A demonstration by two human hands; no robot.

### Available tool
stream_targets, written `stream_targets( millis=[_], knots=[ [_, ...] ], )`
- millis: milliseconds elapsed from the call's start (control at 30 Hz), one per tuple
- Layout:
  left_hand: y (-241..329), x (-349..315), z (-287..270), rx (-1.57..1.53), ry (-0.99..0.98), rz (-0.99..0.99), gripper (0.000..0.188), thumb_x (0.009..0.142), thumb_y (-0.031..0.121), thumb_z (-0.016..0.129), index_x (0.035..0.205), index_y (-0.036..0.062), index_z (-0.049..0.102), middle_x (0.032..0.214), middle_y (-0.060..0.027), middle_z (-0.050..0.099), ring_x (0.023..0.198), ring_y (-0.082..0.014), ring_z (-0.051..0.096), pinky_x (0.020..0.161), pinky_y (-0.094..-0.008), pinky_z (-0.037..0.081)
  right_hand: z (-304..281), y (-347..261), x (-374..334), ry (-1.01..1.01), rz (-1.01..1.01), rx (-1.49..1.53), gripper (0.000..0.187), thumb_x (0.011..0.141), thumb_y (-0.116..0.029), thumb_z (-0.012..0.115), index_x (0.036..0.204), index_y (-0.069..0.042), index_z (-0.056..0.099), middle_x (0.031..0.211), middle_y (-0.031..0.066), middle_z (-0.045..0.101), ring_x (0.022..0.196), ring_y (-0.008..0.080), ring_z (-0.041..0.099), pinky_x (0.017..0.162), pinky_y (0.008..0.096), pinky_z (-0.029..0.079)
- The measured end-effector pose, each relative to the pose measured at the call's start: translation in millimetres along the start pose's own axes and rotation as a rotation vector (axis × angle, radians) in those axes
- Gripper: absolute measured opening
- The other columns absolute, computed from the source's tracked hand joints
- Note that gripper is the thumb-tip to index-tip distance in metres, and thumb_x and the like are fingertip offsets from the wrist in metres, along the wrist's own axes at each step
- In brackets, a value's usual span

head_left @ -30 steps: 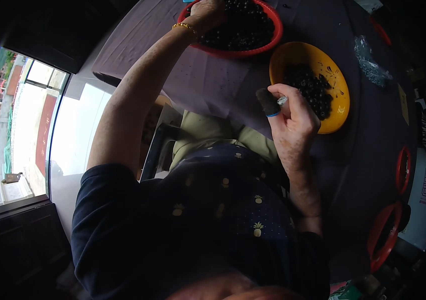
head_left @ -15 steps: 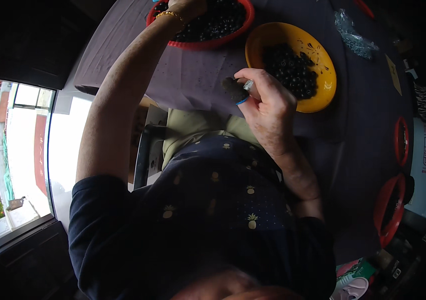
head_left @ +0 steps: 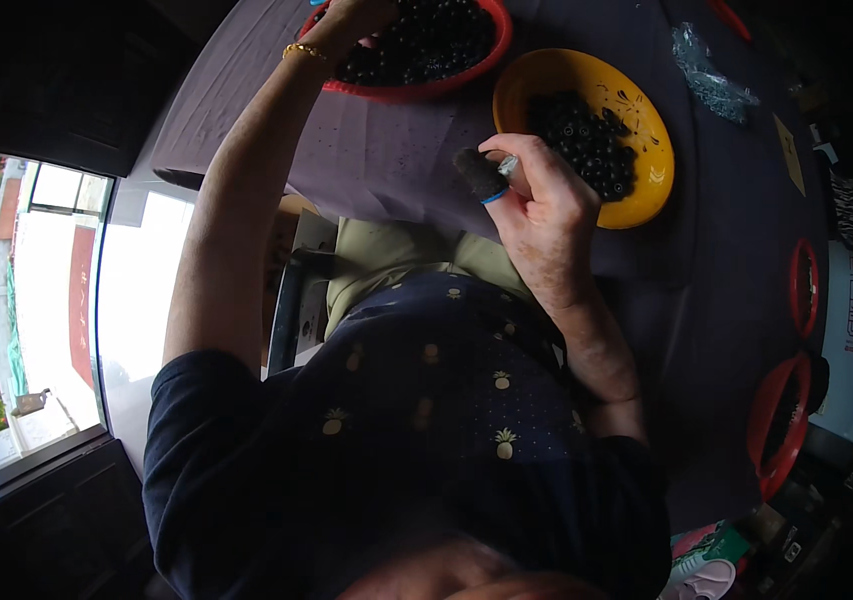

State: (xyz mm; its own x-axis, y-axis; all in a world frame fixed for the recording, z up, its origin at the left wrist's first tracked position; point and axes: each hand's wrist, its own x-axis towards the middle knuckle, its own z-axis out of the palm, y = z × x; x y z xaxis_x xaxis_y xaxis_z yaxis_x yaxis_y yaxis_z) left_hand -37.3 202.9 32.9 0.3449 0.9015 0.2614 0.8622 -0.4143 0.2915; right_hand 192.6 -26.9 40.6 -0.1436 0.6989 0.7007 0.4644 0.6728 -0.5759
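Observation:
My left hand [head_left: 358,18] reaches into a red basin [head_left: 416,92] heaped with small black round pieces [head_left: 436,45]. Its fingers are mostly hidden at the upper edge, with one fingertip showing among the pieces. My right hand [head_left: 546,205] is curled in front of a yellow plate [head_left: 661,150], its index finger bent toward the thumb. A dark cover with a blue rim [head_left: 481,175] sits over the thumb. Something small and whitish [head_left: 508,165] shows between the curled fingers; its kind cannot be made out. Black ring-like pieces [head_left: 596,150] lie on the plate.
A dark cloth [head_left: 386,150] covers the table. Beyond the plate lies a crumpled clear bag [head_left: 706,75], near a yellowish card [head_left: 788,150]. Red containers [head_left: 781,425] stand along the right side. A bright window [head_left: 36,310] is at the left.
My left hand and forearm have shifted left within the red basin, uncovering more black pieces. My right hand has turned slightly, its covered thumb now closer to the index finger.

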Motion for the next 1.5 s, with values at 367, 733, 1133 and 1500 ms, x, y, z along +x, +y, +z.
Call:
stream_targets(
  millis=[367,733,1133,1500],
  knots=[
    [156.1,-163.3,12.5,-2.149,-0.051,-0.125,0.025,0.092,0.020,0.053,0.109,0.0017,0.053,0.087,-0.0036,0.054,0.071,-0.0092,0.049,0.067,-0.0262,0.048,7.8,0.0,0.4,0.106,0.054,0.209,0.028,0.078,0.005,0.065,0.105,0.000,0.058,0.074,0.0032,0.063,0.066,0.0073,0.061,0.058,0.0193,0.049],
    [157.8,-168.4,9.5,-1.955,-0.035,-0.099,0.023,0.088,0.013,0.059,0.107,0.0004,0.056,0.091,-0.0046,0.060,0.076,-0.0092,0.054,0.071,-0.0229,0.047,11.0,6.7,-4.1,0.128,0.060,0.143,0.026,0.077,0.002,0.068,0.102,0.000,0.059,0.084,0.0071,0.065,0.067,0.0131,0.065,0.057,0.0228,0.053],
    [139.4,-178.7,-7.9,-1.615,-0.104,-0.161,0.022,0.087,0.012,0.062,0.103,-0.0031,0.057,0.087,-0.0068,0.062,0.072,-0.0111,0.060,0.070,-0.0239,0.050,-1.1,2.1,1.0,-0.154,-0.070,-0.115,0.031,0.074,0.006,0.066,0.103,-0.005,0.062,0.087,0.0045,0.065,0.069,0.0116,0.061,0.057,0.0258,0.048],
    [147.3,-180.3,16.7,-1.230,0.350,0.040,0.022,0.086,0.006,0.060,0.105,-0.0038,0.058,0.089,-0.0074,0.063,0.082,-0.0126,0.061,0.071,-0.0246,0.051,2.3,-8.3,2.4,-0.137,0.186,-0.127,0.021,0.080,-0.018,0.068,0.089,-0.004,0.056,0.074,0.0063,0.060,0.064,0.0225,0.062,0.054,0.0327,0.049]
  ],
)
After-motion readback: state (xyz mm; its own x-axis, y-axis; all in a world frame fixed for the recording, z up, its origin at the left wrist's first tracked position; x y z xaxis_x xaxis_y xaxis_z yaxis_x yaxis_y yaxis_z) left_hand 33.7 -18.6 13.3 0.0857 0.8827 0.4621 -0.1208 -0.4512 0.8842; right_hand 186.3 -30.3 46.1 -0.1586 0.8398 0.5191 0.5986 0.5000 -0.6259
